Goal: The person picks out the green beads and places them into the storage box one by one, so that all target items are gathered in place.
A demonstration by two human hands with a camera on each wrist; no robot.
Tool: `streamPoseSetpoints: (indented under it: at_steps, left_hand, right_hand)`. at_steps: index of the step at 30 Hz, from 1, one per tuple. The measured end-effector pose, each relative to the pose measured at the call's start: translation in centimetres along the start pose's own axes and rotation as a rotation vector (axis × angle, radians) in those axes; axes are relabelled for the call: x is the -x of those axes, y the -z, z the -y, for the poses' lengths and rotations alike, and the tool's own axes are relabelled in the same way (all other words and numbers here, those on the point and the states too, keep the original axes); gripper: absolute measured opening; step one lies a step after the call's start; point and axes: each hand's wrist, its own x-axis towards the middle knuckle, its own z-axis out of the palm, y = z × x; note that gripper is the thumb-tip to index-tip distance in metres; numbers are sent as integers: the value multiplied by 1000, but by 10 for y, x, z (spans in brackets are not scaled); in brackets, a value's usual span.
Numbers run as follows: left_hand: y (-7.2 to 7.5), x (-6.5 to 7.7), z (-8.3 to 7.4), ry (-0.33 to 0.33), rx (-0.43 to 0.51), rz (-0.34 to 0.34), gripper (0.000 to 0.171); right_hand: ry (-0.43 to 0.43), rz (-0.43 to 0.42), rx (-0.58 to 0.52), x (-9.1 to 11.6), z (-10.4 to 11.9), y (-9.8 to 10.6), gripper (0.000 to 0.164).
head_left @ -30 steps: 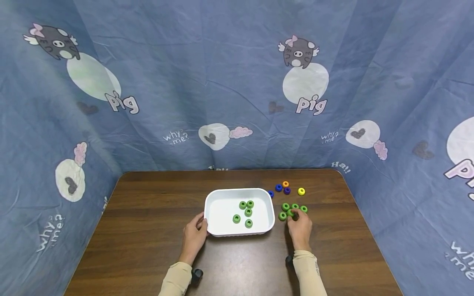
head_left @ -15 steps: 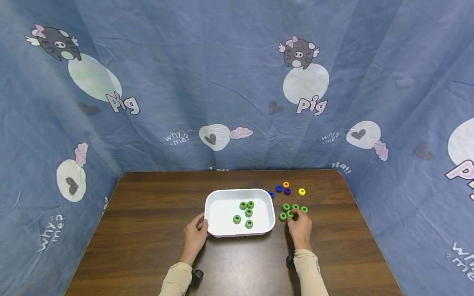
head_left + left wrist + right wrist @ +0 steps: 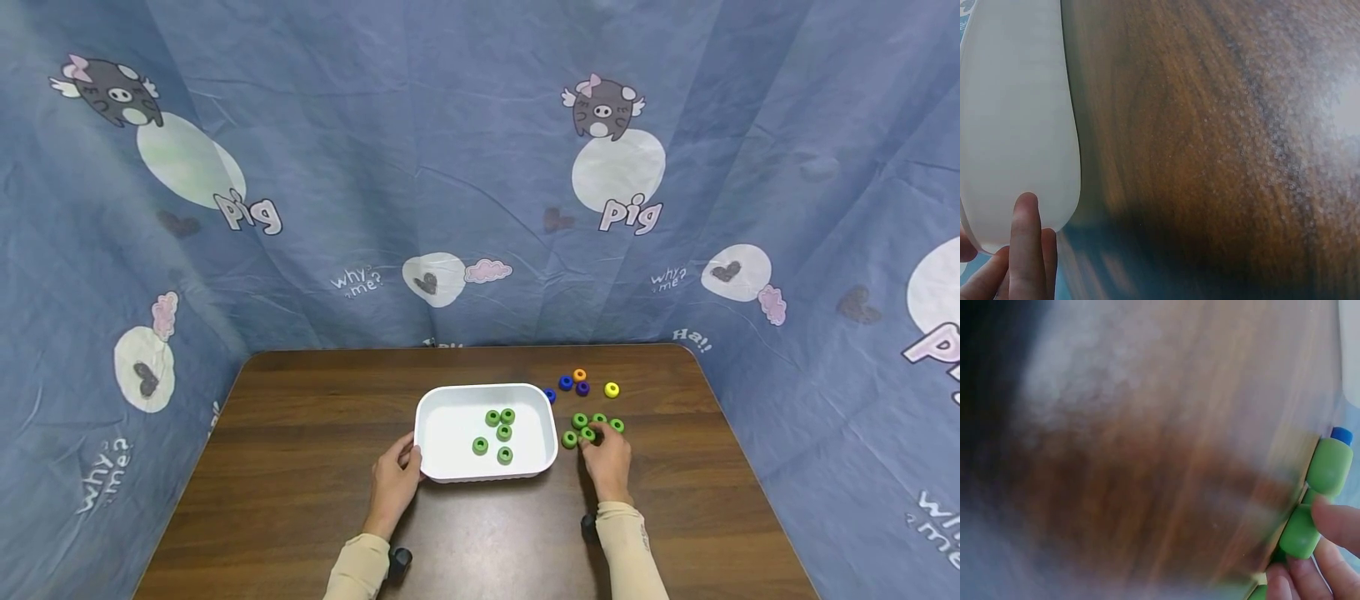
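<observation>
At the left end of a white plastic tray (image 3: 447,421), my left hand (image 3: 396,485) grips the tray's edge, its fingers (image 3: 1026,244) lying against the wall in the left wrist view. Several green ring-shaped beads (image 3: 504,432) lie inside the tray. To the right of it, my right hand (image 3: 609,465) pinches a green bead (image 3: 587,434) between thumb and fingers, down at table level. The right wrist view shows the pinched bead (image 3: 1299,531) beside another green bead (image 3: 1329,466). More green beads (image 3: 580,421) sit around these fingertips, partly hidden by the hand.
Behind the green group lie blue beads (image 3: 566,382), a dark purple bead (image 3: 582,388), an orange bead (image 3: 580,375) and a yellow bead (image 3: 612,390). One blue bead (image 3: 550,396) is close to the tray's right corner. The wooden table (image 3: 315,417) meets a printed blue curtain (image 3: 480,167).
The green bead at the left of the group has shifted slightly left, away from the pinched one. Both hands and the tray stay almost where they were.
</observation>
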Motion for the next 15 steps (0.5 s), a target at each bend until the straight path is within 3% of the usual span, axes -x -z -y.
streamPoseSetpoints:
  at_steps: [15]
  left_hand:
    - [0, 1, 0, 1, -1, 7, 39]
  right_hand:
    - [-7, 8, 2, 0, 0, 0, 30]
